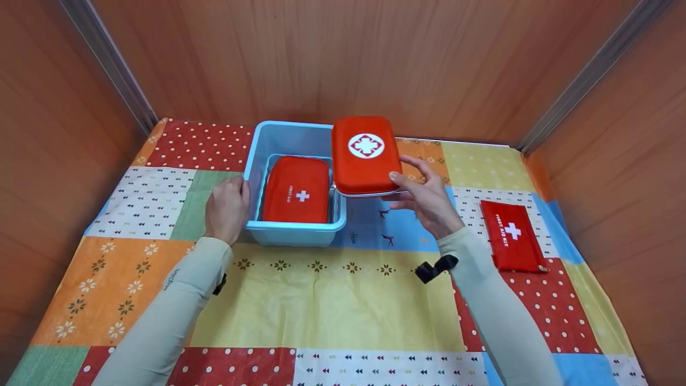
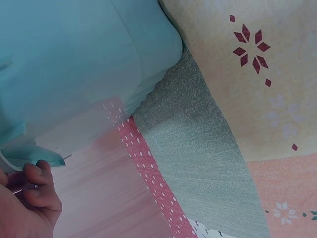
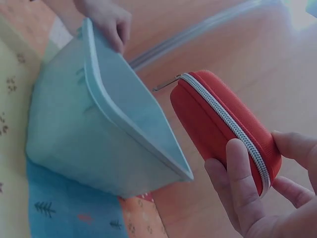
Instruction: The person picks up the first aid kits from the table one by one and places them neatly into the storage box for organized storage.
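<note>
A light blue plastic bin (image 1: 292,236) stands near the back wall, with a red first aid pouch (image 1: 295,185) lying inside, white cross up. My left hand (image 1: 228,206) grips the bin's left rim; in the left wrist view its curled fingers (image 2: 42,186) show at that edge. Up at the bin's right side, my right hand (image 1: 429,198) holds a red zippered first aid case (image 1: 365,161) by its right end, thumb on top and fingers beneath. The right wrist view shows the case's silver zipper (image 3: 223,111) and the case raised beside the bin's rim.
A flat red first aid kit pouch (image 1: 512,236) lies on the right of the patchwork tablecloth (image 1: 321,300). Wood-look panels (image 1: 343,59) enclose the back and both sides, with metal strips (image 1: 595,75) at the corners. A black strap (image 1: 437,268) hangs at my right wrist.
</note>
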Demonstrator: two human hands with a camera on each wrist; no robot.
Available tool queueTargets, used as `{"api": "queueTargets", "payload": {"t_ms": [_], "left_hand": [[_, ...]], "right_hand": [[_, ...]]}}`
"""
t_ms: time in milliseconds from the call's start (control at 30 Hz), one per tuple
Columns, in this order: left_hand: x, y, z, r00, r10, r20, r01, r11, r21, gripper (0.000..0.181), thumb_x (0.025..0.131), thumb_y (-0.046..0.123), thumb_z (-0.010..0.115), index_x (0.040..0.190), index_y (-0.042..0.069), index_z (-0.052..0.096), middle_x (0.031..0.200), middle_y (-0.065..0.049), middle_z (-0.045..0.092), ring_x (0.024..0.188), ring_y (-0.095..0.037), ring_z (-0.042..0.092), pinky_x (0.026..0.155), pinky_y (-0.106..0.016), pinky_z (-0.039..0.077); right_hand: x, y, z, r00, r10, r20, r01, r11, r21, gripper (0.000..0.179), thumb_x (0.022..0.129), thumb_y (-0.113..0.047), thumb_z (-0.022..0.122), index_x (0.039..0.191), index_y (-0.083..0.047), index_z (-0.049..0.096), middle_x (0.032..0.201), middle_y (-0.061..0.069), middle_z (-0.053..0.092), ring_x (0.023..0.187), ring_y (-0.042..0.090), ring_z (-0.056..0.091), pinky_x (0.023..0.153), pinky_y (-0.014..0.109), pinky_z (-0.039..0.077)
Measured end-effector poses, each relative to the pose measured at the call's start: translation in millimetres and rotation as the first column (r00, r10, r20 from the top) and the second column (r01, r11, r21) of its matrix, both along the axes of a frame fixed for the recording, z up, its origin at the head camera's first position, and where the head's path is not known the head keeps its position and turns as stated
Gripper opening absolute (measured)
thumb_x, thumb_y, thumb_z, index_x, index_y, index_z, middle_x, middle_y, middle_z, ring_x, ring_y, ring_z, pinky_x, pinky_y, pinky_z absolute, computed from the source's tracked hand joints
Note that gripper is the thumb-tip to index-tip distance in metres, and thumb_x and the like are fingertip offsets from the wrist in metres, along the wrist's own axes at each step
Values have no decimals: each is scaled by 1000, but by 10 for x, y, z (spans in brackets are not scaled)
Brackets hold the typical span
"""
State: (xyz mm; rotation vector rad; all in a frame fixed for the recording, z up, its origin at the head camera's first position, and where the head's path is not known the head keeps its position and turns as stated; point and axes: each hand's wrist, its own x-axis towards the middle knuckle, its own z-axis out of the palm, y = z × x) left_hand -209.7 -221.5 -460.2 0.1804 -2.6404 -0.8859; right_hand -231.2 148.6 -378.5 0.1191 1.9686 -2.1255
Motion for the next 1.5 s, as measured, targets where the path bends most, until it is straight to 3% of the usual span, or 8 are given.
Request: {"api": "queueTargets", "payload": {"t_ms": [200,467,900,1000,1133,1433,1500], "left_hand": [[1,2,10,1000,4,7,-4,1000,-4,36,101,32,50,110,1,66,91,-14,65,88,-28,66,79,-45,58],[8,18,20,1000,-10,9,10,1000,-5,34,101,29,52,112,0,65,95,-16,66,94,-30,66,84,-47,57],[13,13,36,1000,-13,10,13,1000,-17,32,102,28,52,107,-1,66,88,-15,63,89,-29,65,78,-44,57],[10,6,34,1000,-7,13,7,1000,-24,33,102,28,52,107,-1,66,88,-15,63,89,-29,65,78,-44,57],[11,0,29,1000,0,20,0,1000,-18,32,101,28,52,108,-1,65,88,-15,63,90,-29,66,80,-44,57],[2,10,27,1000,0,22,1,1000,-9,32,101,29,53,107,-1,65,88,-15,64,91,-29,67,80,-45,58],[-3,5,33,1000,-4,10,4,1000,-21,33,101,28,53,107,-2,66,88,-16,65,90,-30,67,80,-45,58]], "right_hand": [[-8,-289,-32,999,37,6,-37,998,44,59,87,-30,75,139,-26,48,120,18,67,90,40,72,68,36,60],[4,-616,-115,995,99,16,-100,993,56,58,88,-27,75,139,-23,48,111,17,71,92,42,71,66,36,60],[46,-970,-161,988,146,55,-154,965,212,55,87,-26,75,136,-22,50,101,17,71,74,34,73,60,34,59],[53,-1039,-163,986,156,57,-165,949,269,55,88,-27,75,136,-22,49,99,17,70,68,31,72,62,36,59],[53,-1135,-160,985,165,55,-173,916,362,56,87,-29,75,136,-20,48,111,14,66,71,32,72,66,39,59],[97,-1331,-228,974,222,51,-210,786,582,58,88,-32,74,136,-24,43,115,9,61,68,23,69,54,30,57],[115,-1347,-247,971,238,28,-206,770,603,58,88,-32,74,136,-24,43,116,8,61,67,21,68,53,30,57]]}}
